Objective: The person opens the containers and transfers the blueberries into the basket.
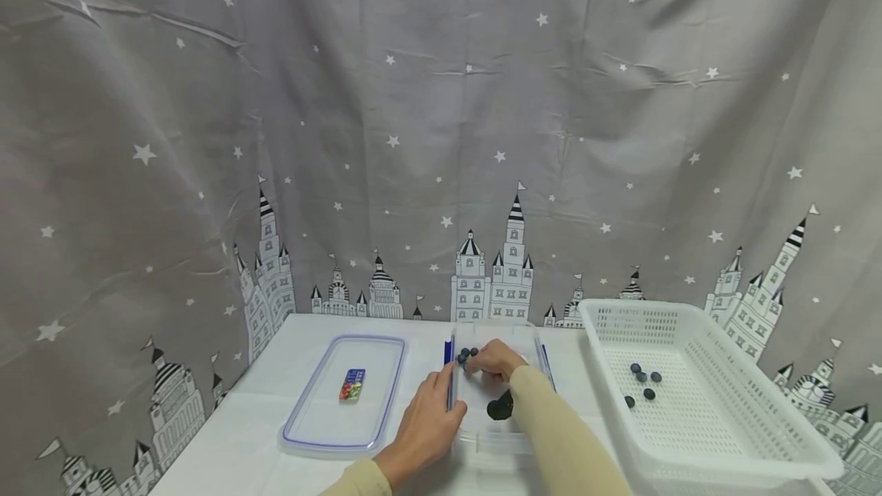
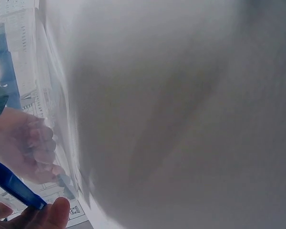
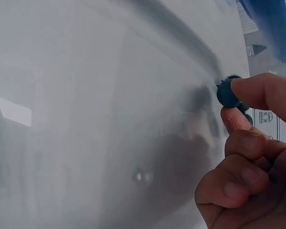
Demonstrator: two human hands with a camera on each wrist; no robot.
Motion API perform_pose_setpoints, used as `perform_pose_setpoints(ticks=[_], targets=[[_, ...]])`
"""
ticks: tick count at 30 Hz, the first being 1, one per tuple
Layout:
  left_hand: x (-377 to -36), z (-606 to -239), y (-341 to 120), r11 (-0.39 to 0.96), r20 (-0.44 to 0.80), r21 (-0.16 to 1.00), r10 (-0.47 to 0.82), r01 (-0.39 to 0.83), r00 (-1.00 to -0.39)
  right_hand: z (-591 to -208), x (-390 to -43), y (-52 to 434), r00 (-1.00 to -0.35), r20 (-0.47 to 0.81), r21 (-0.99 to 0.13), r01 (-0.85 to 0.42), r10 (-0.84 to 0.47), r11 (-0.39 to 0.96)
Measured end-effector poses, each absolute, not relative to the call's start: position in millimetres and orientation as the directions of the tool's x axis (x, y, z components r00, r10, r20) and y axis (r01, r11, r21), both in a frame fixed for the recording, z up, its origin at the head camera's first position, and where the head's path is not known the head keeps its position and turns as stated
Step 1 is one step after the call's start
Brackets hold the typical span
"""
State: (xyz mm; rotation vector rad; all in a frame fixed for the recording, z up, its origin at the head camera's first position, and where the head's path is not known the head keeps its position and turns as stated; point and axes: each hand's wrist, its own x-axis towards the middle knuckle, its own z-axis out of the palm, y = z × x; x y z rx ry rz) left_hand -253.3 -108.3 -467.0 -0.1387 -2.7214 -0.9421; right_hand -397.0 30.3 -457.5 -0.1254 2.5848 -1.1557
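Note:
Inside a clear plastic container (image 1: pixel 492 438) with blue side latches, my right hand (image 1: pixel 498 360) reaches toward the left wall. Its thumb and index finger pinch a blueberry (image 3: pixel 227 94), seen in the right wrist view. Several more blueberries (image 1: pixel 464 354) lie close by, along that wall. My left hand (image 1: pixel 429 413) holds the container's left side, its fingertips (image 2: pixel 61 210) by a blue latch (image 2: pixel 14 186) in the left wrist view. Beneath the right forearm shows a dark object (image 1: pixel 499 407) whose kind I cannot tell.
A clear lid (image 1: pixel 317 419) with a blue seal and a colourful label (image 1: pixel 352 386) lies on the white table (image 1: pixel 237 438) at left. On the right, a white perforated basket (image 1: pixel 717 435) holds several blueberries (image 1: pixel 649 394). A grey castle-print curtain (image 1: pixel 413 113) hangs behind.

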Motion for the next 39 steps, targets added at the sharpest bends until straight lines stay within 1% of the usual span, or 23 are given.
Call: perform_pose_setpoints(ticks=[10, 21, 31, 39], targets=[[-256.1, -470.7, -107.7, 0.787, 0.272, 0.595, -0.006, 0.163, -0.962, -442.2, -399.1, 46.6, -0.939, -0.233, -0.733, -0.001, -0.252, 0.681], [-255.0, -471.0, -108.1, 0.788, 0.278, 0.591, 0.002, 0.173, -0.960, -415.5, -396.6, 62.2, -0.934, -0.181, -0.728, -0.084, -0.308, 0.680], [-254.1, -468.4, -107.8, 0.785, 0.276, 0.595, 0.001, 0.172, -0.961, -399.4, -402.3, 84.9, -0.929, -0.191, -0.723, -0.086, -0.317, 0.686], [-252.2, -469.0, -107.9, 0.783, 0.291, 0.594, 0.007, 0.186, -0.957, -387.8, -400.9, 106.3, -0.934, -0.165, -0.727, -0.102, -0.317, 0.678]])
